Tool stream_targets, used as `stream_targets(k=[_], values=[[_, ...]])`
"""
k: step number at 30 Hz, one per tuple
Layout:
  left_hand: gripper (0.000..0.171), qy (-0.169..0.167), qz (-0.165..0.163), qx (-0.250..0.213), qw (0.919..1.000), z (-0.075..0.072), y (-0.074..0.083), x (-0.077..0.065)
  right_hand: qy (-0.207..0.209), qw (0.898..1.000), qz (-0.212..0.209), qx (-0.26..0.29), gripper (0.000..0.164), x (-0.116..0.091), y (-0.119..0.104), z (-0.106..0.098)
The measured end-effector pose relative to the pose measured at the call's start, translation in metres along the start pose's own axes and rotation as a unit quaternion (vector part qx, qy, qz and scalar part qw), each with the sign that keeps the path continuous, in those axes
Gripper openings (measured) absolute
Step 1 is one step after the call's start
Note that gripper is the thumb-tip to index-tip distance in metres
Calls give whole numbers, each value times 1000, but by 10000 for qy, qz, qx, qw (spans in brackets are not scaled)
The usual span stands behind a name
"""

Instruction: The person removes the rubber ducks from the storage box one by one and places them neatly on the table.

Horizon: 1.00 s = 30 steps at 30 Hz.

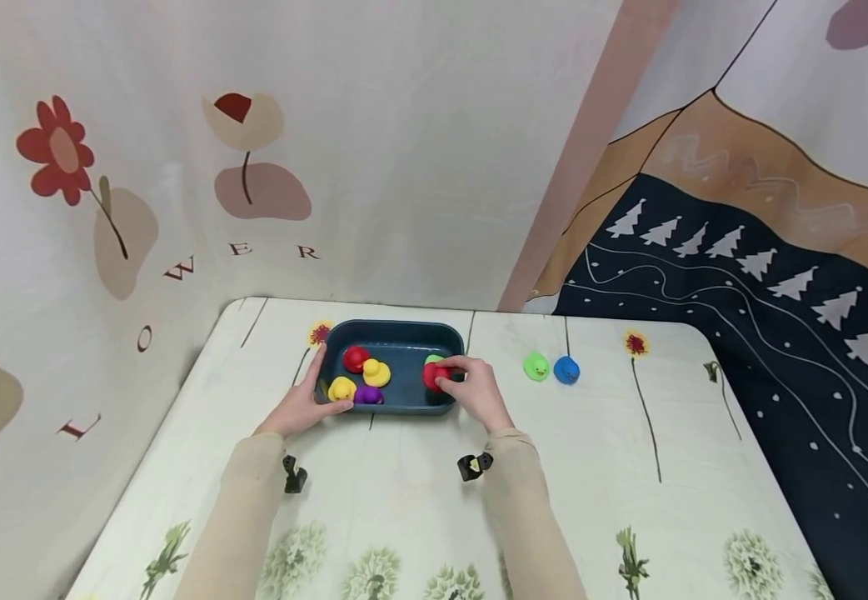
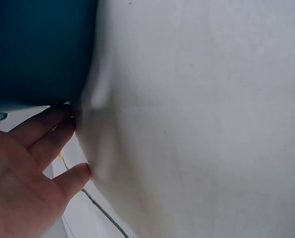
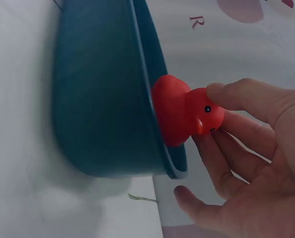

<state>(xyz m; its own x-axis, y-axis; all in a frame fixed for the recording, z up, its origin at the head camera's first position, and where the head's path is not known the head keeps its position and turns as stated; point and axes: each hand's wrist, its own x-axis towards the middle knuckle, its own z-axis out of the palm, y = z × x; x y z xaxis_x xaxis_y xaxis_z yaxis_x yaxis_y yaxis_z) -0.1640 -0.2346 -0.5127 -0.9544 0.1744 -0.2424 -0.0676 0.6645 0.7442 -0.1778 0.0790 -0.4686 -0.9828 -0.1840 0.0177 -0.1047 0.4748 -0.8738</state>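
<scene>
A dark blue rectangular tub (image 1: 404, 407) stands near the far side of the table. At its left end my left hand (image 1: 301, 407) holds the corner, thumb at the front rim and fingers along the side. My right hand (image 1: 481, 395) pinches a red rubber duck (image 3: 175, 111) by its head, at the tub's right end. Partly hidden behind that duck is something light green (image 1: 432, 359) inside the tub. Toward the tub's left lie another red duck (image 1: 356, 359), two yellow ducks (image 1: 376, 373) and a purple duck (image 1: 368, 395).
Right of the tub, a green duck (image 1: 536, 367) and a blue duck (image 1: 566, 371) sit side by side on the flower-print tablecloth (image 1: 404, 492). A printed cloth (image 1: 404, 167) hangs behind the table. Each wrist carries a small black camera mount (image 1: 295, 475).
</scene>
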Motion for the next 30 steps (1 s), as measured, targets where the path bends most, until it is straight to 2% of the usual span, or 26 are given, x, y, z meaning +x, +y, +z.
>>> stream_targets(k=[17,30], values=[[112,20,30,-50,10000,2,-6,4,560,9977,-243,291,25,-14,14,-29],[112,-19,-8,-34,10000,1,-4,4,843,9961,107,238,24,-26,38,-48]])
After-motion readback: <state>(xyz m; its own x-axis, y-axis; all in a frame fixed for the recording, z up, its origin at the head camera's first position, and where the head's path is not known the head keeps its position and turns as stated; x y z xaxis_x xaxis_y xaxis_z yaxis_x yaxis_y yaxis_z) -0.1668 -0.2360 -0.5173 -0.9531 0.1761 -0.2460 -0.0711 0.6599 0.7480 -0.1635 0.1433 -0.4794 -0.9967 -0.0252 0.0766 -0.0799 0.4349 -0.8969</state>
